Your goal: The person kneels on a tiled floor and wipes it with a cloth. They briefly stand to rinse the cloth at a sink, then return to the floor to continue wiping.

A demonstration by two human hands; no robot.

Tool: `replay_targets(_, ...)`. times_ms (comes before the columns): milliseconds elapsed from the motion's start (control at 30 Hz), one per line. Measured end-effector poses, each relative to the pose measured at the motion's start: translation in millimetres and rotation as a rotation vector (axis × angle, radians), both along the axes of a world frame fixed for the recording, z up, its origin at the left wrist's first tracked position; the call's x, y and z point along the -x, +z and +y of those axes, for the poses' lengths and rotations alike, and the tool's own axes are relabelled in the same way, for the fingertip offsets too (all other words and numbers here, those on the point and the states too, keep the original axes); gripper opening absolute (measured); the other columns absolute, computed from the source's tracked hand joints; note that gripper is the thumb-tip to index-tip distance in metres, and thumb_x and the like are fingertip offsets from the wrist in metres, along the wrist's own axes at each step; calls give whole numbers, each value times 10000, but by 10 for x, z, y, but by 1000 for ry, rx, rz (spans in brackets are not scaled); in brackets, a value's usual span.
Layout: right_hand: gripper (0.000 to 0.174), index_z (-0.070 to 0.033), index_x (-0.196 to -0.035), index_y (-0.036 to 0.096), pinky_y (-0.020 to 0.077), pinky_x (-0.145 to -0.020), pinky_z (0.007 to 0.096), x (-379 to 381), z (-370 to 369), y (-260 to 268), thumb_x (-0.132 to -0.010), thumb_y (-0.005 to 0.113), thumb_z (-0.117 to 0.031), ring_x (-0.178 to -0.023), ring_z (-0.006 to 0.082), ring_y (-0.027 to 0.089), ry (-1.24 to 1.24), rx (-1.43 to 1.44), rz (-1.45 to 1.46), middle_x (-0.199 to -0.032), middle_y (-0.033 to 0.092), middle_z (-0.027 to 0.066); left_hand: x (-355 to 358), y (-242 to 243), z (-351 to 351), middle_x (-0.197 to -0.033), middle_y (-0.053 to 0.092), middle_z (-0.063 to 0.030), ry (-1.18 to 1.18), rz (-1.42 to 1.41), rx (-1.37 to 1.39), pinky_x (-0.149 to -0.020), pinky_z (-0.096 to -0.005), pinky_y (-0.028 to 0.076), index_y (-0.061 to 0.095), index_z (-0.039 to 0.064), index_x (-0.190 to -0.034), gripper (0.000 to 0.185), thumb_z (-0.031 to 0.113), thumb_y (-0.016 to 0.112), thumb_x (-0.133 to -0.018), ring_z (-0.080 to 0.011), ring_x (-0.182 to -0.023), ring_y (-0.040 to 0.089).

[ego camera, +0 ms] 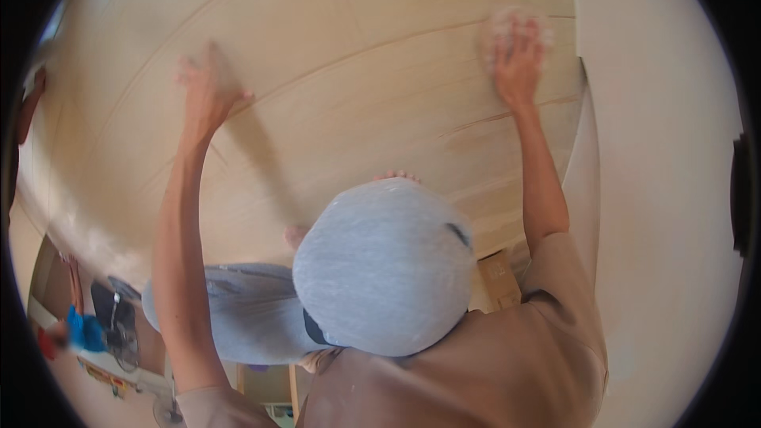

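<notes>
A broad beige, wood-like surface [380, 83] with curved seam lines spreads before me. Over its left part is my left hand [208, 83], fingers spread and blurred, holding nothing that I can see. A shadow stretches from it down towards my legs. My right hand [520, 62] lies flat at the upper right, over a blurred pale pinkish cloth or pad [494, 27] that shows around the fingers. What exactly this pad is cannot be told. My grey-trousered knee [383, 264] fills the middle, with bare toes [398, 176] just beyond it.
A smooth white wall [654, 160] borders the surface on the right. Below right is a cardboard box [499, 279]. At lower left, beyond the surface's edge, are a fan [122, 333] and a person in blue [86, 330]. Another person's arm [31, 107] shows at the far left.
</notes>
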State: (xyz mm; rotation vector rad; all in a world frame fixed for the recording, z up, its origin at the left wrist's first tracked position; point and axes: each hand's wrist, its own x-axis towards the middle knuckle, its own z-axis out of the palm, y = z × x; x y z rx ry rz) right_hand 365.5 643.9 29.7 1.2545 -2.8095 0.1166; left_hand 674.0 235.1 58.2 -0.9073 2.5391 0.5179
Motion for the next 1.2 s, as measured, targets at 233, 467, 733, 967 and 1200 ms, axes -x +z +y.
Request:
replay_targets(233, 563, -87, -1472, 464, 171, -1200, 578, -1682, -1004, -29, -936, 526, -245, -1464, 392, 297, 224, 154, -385, -1531, 400, 206, -21, -8, -34, -1444, 212, -496, -35, 60, 57, -1167, -681, 149, 209, 63, -1556, 1259, 272, 969, -574, -610, -1388, 265)
replay_targets(467, 509, -65, -1417, 517, 281, -1119, 564, -25, -116, 55, -962, 522, -294, -1379, 354, 408, -118, -96, -70, -1457, 490, 169, -58, -14, -91, -1500, 221, -463, -13, 38, -40, -1159, -700, 99, 172, 9, -1566, 1246, 311, 928, -624, -607, -1446, 119)
replay_targets(733, 553, -127, -1445, 510, 146, -1221, 586, -1317, -780, -112, -908, 554, -254, -1469, 340, 313, 513, 106, -505, -1521, 438, 149, -40, -72, -124, -1461, 239, -455, 4, 23, 39, -1181, -611, 222, 212, 89, -1558, 1274, 215, 981, -550, -577, -1377, 308)
replay_targets(967, 370, -14, -1235, 608, 311, -1097, 570, 771, 193, -292, -949, 563, -244, -1351, 393, 430, -335, 267, -80, -1446, 496, 188, -21, -80, -215, -1450, 211, -495, -6, 31, 3, -1187, -632, 159, 175, 47, -1561, 1284, 258, 967, -573, -596, -1418, 217)
replay_targets(1200, 548, -38, -1443, 469, 129, -1241, 557, -2017, -1322, -208, -919, 543, -181, -1460, 375, 319, 221, 288, -589, -1494, 456, 194, 99, -82, -223, -1467, 248, -454, 45, -40, -6, -1182, -641, 142, 190, 41, -1559, 1297, 189, 974, -536, -564, -1426, 238)
